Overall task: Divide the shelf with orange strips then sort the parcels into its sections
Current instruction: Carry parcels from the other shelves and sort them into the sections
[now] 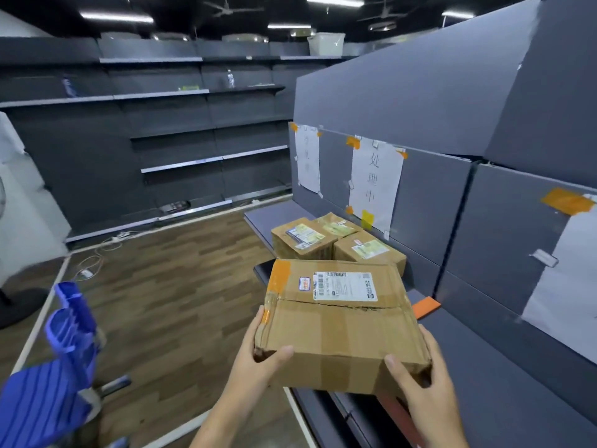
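Head view: the left hand (258, 357) and right hand (420, 379) grip a cardboard parcel (339, 324) by its near corners, above the grey shelf (484, 367), beside an orange strip (425, 306). Three parcels (326, 242) sit farther along.

Long white fluorescent ceiling tubes (117, 17) light the room from above against a black ceiling, so the far dark grey shelving stays dim. The brown cardboard parcel (339, 321) I hold is evenly lit and sharp. Straight lines bow toward the edges. The blue ribbed plastic object (61, 347) at lower left smears with blur.
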{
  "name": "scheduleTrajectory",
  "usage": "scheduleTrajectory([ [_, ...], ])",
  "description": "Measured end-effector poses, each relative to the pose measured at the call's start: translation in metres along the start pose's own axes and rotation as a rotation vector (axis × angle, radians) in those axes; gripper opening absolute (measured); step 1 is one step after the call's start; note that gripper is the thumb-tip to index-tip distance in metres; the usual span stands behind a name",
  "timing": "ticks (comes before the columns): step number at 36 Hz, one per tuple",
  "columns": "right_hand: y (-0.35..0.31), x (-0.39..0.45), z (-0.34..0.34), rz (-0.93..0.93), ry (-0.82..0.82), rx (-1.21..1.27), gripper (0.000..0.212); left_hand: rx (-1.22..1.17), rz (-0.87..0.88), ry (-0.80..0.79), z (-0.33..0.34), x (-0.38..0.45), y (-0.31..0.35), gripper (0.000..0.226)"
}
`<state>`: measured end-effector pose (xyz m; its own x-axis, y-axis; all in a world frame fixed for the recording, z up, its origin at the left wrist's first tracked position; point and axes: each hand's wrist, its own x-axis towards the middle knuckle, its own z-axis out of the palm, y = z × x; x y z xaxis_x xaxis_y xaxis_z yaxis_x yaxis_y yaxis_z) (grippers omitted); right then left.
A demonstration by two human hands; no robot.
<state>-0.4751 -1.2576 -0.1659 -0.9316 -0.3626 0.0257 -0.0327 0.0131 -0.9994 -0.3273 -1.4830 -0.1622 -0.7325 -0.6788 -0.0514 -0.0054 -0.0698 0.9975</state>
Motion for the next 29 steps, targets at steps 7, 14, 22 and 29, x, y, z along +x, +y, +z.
scheduleTrajectory([
  [7, -0.006, 0.050, 0.052, 0.036, 0.066, -0.018, 0.066, -0.021, 0.017, -0.045, -0.026, 0.081, 0.003, 0.107],
  [14, -0.015, 0.096, 0.130, 0.015, 0.159, -0.030, 0.068, -0.032, 0.051, -0.125, -0.074, 0.172, 0.014, 0.105],
  [22, -0.023, 0.141, 0.208, 0.019, 0.339, -0.102, 0.072, 0.063, 0.075, -0.306, -0.119, 0.284, 0.029, 0.120],
  [29, -0.022, 0.180, 0.232, 0.022, 0.429, -0.101, 0.086, 0.153, 0.080, -0.455, -0.110, 0.358, 0.034, 0.113],
])
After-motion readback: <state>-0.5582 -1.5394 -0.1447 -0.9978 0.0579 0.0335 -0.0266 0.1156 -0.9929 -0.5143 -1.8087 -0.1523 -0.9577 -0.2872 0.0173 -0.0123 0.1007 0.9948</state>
